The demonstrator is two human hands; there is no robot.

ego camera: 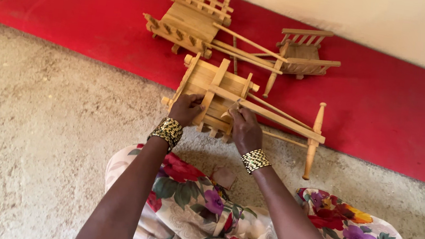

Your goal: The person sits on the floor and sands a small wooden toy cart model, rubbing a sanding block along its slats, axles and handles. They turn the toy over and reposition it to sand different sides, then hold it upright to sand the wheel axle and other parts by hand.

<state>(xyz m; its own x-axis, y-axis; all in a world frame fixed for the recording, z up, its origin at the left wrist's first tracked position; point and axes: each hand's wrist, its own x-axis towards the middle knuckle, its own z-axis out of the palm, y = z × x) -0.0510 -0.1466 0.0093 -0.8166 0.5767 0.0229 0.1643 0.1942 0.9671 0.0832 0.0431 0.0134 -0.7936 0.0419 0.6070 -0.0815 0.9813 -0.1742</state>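
A built wooden cart (216, 90) is gripped by the left hand (186, 108) while a small scrap is pressed on by the right hand (243, 128), with two more carts (191, 21) already assembled behind.

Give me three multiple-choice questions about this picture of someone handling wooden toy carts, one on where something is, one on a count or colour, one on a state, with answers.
1. Where do the two untouched wooden carts lie?
A. on the red mat
B. on the person's lap
C. on a shelf

2. How many wooden carts show in all?
A. one
B. three
C. five

3. How is the nearest cart being handled?
A. lying untouched
B. held by one hand only
C. gripped by both hands

Answers:
1 A, since the larger far cart and the smaller far cart both rest on the red mat.
2 B, those two plus the nearest cart.
3 C, the left hand and right hand both clasp its frame.
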